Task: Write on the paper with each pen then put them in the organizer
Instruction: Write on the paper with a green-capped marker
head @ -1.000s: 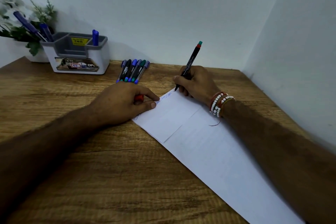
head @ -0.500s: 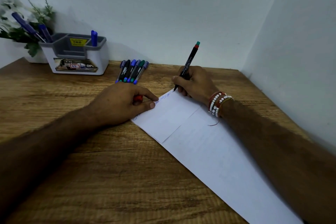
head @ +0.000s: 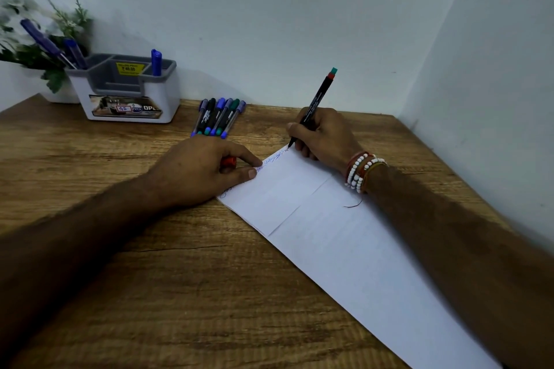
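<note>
While my right hand (head: 325,138) grips a black pen (head: 314,105) with a red and teal end, its tip touches the far corner of the paper (head: 344,249), just past a line of blue scribbles along that edge. My left hand (head: 204,171) is curled around a red cap (head: 229,162), thumb and forefinger pressing the paper's near corner flat against the wooden surface (head: 180,293). The sheet is long and white, creased across, and runs diagonally from between my hands toward the lower right. A beaded bracelet stack (head: 361,171) sits on my right wrist. Just beyond my left hand, a row of six capped pens (head: 218,117) lies side by side on the surface, with blue, black and green caps. Farther left, near the wall, stands the white and grey organizer (head: 126,90), with one blue pen upright in its right compartment and two blue pens leaning out of its left end. A leafy plant (head: 36,39) sits behind it.
</note>
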